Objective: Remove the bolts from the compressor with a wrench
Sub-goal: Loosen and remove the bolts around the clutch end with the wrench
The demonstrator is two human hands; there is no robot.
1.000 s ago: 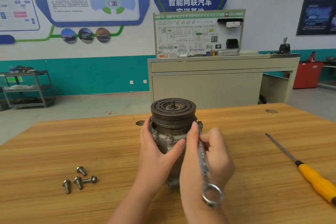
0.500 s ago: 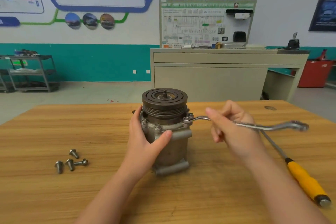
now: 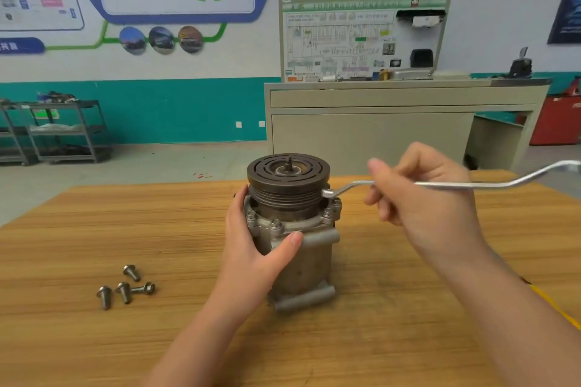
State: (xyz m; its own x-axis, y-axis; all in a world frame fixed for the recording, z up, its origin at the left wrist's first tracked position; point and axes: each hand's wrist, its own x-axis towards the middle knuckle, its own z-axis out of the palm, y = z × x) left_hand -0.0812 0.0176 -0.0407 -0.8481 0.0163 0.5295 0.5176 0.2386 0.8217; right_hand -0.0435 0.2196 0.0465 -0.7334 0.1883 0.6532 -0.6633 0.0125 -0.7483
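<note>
Here, left hand (image 3: pixel 251 248) gripping compressor (image 3: pixel 295 229), right hand (image 3: pixel 421 198) holding wrench (image 3: pixel 471 184)

Wooden table (image 3: pixel 94 339), grain running side to side. Standing upright near its middle, a compressor (image 3: pixel 294 248). Lying loose to the left, four bolts (image 3: pixel 124 289); at the right edge, a yellow handle (image 3: pixel 556 308).
</note>
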